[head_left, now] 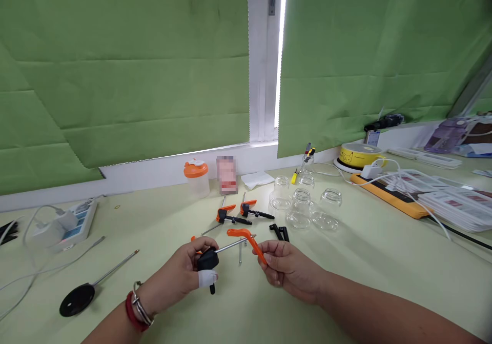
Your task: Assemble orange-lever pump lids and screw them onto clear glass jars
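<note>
My left hand, a white wrap on its thumb, is closed around a black plastic part with a thin metal rod sticking out to the right. Between the fingers of my right hand is a bent orange plastic lever. The rod's tip meets or overlaps the lever near its bend; I cannot tell whether it goes through. Just beyond lie two orange-and-black assemblies with rods, one on the left and one on the right. Small black parts and a loose metal pin rest nearby.
Several clear glass jars stand behind my right hand. At left are a black disc with a rod and a power strip with cables. An orange-lidded cup stands at the back; an orange-edged power strip lies right.
</note>
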Demonstrator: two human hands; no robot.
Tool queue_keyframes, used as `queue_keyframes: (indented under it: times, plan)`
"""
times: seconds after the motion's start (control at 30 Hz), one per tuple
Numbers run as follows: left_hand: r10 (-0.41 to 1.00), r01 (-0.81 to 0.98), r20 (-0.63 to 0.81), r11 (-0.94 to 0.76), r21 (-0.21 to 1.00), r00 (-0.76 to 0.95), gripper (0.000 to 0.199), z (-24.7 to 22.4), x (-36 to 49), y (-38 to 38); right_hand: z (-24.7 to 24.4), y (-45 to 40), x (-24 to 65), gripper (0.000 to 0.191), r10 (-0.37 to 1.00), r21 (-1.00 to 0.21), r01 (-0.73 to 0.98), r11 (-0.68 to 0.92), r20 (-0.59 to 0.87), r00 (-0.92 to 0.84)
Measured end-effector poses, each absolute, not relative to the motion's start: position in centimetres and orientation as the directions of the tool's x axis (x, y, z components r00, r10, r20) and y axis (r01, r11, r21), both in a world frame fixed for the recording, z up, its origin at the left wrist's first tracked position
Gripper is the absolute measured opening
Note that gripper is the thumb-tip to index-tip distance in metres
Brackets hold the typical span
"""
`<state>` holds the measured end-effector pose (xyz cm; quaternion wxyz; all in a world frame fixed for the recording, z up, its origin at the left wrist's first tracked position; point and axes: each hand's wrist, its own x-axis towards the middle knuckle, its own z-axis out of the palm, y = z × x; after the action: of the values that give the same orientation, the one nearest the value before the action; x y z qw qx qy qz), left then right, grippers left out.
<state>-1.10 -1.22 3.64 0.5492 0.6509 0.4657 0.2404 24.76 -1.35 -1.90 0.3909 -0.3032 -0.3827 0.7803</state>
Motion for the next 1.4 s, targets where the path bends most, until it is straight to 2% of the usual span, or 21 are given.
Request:
queue_keyframes:
  times: [0.13,0.33,0.5,0.8,1.1,1.2,1.3,1.33,1.4]
  plan:
    - [0.907,0.184,-0.173,0.108,0.977,0.384,0.051,3.1,0.3,-1.3,-2.0,-1.4,24.8,0.031,0.812,-0.829,-0.377,-0.413,-0.148,-0.565]
    - [0.948,0.054,-0.087,0.074,0.996,0.306,0.052,2.1,1.5,-2.3,-3.1,-1.5,24.7,0.030,0.766,-0.846,-0.347,-0.406,-0.108,-0.633]
    - [0.913,-0.007,-0.101,0.113,0.994,0.396,0.051,1.8,1.4,-3.3,-3.5,-1.6,24.7,0.034,0.748,-0.885,-0.262,-0.386,-0.134,-0.650]
    - [0.830,-0.009,-0.038,0.052,0.999,0.557,0.052,1.7,1.1,-4.2,-3.0,-2.1,24.5,0.034,0.723,-0.947,-0.138,-0.291,-0.123,-0.680]
    - [0.896,-0.042,-0.145,0.179,0.983,0.421,0.041,1.3,1.7,-4.7,-2.7,-2.2,24.0,0.031,0.691,-0.948,0.006,-0.317,-0.236,-0.684]
    - [0.913,-0.122,-0.133,0.193,0.974,0.386,0.032,1.4,1.7,-4.5,-1.8,-2.4,24.1,0.026,0.691,-0.973,0.085,-0.216,-0.214,-0.691]
    - [0.922,-0.224,-0.099,0.193,0.955,0.374,0.029,1.7,1.6,-4.3,-0.9,-2.1,24.4,0.019,0.772,-0.967,0.250,0.054,-0.118,-0.624]
    - [0.922,-0.257,-0.094,0.201,0.945,0.375,0.028,1.8,1.6,-4.3,-0.6,-1.9,24.4,0.020,0.796,-0.927,0.321,0.191,-0.045,-0.604]
    - [0.924,-0.319,-0.100,0.226,0.920,0.368,0.028,2.0,1.6,-4.2,-0.2,-1.4,24.2,0.026,0.771,-0.758,0.445,0.477,0.117,-0.626]
